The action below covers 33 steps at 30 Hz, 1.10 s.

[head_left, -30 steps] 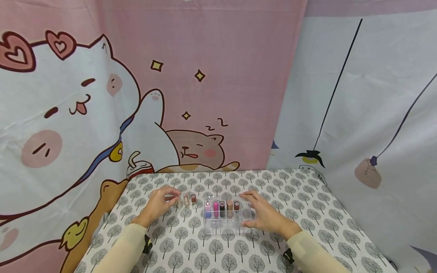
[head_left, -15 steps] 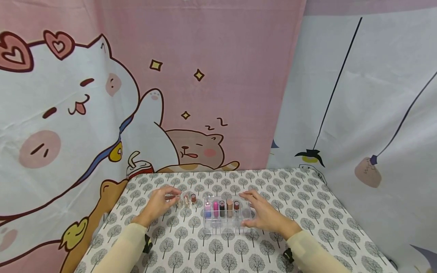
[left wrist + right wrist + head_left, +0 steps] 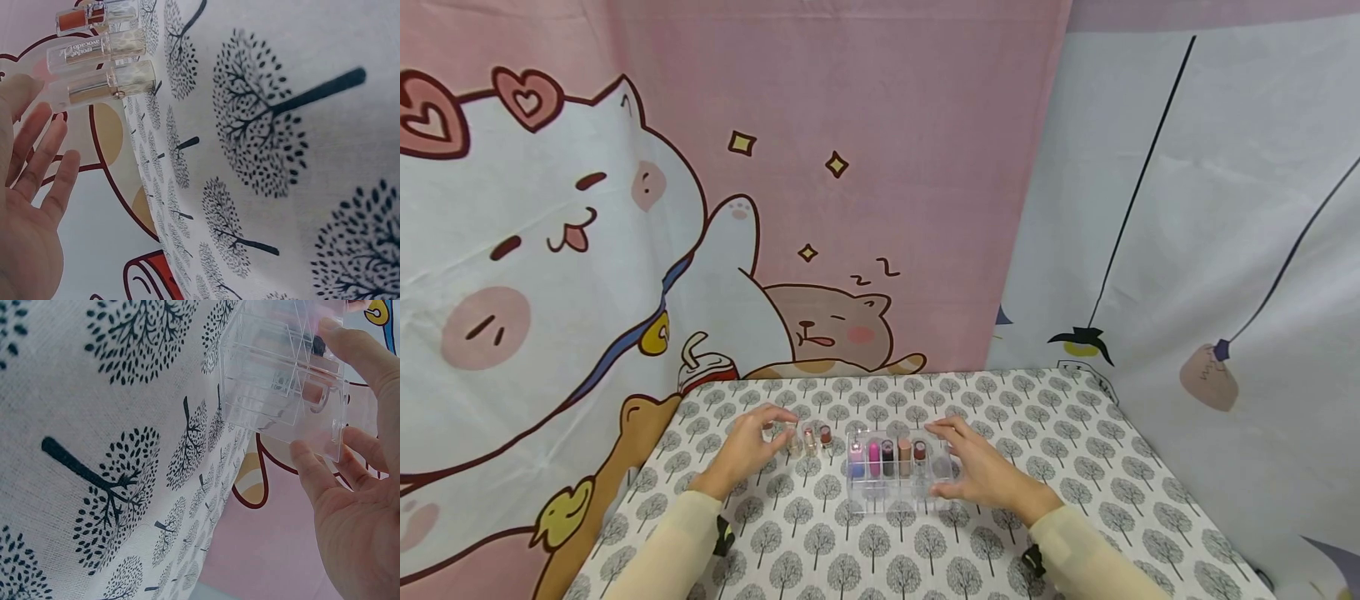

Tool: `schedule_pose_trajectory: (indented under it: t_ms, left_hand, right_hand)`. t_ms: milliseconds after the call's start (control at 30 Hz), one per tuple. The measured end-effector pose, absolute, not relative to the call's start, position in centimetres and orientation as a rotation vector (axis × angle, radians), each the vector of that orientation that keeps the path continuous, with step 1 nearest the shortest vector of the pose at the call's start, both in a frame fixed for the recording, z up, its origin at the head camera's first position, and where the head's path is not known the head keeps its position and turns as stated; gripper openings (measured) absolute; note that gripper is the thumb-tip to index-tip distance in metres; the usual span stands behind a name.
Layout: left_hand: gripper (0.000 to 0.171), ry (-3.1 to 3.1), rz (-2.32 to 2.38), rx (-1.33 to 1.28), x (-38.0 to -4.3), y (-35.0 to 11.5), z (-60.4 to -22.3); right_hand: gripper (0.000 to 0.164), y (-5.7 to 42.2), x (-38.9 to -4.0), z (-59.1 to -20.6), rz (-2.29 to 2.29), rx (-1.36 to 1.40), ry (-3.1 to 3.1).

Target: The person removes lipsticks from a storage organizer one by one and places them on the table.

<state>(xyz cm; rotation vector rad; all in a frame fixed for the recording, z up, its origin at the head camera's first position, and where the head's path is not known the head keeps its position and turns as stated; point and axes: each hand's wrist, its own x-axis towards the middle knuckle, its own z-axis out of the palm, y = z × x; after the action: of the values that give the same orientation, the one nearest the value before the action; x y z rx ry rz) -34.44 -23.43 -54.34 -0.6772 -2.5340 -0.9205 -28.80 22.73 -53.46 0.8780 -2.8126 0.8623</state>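
Note:
Three clear-capped lipsticks stand in a row on the cloth: a pale one (image 3: 793, 445), a middle one (image 3: 809, 443) and a reddish-brown one (image 3: 826, 437). My left hand (image 3: 751, 446) is at the pale lipstick (image 3: 103, 86), thumb and fingers spread apart, the thumb tip close to its cap. To the right sits a clear plastic lipstick organizer (image 3: 877, 493), its back row holding several tubes, among them a magenta one (image 3: 874, 460) and a tan one (image 3: 905, 457). My right hand (image 3: 981, 468) grips the organizer's right end (image 3: 262, 403) between thumb and fingers.
A tree-print cloth (image 3: 842, 575) covers the table. Behind it hangs a pink cartoon curtain (image 3: 910, 167), with a pale curtain (image 3: 1150, 208) along the right side.
The left thumb and fingers have parted a little at the pale lipstick, where they were closer together before. The right hand and the organizer have stayed in place.

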Motion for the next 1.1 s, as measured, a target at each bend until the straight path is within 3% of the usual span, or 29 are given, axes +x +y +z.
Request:
schedule_pose_trajectory:
  t_ms: [1100]
  left_hand:
    - [0.03, -2.376, -0.757, -0.918, -33.6, -20.1, -51.7]
  right_hand:
    - [0.108, 22.7, -28.8, -53.5, 0.881, 0.892, -2.8]
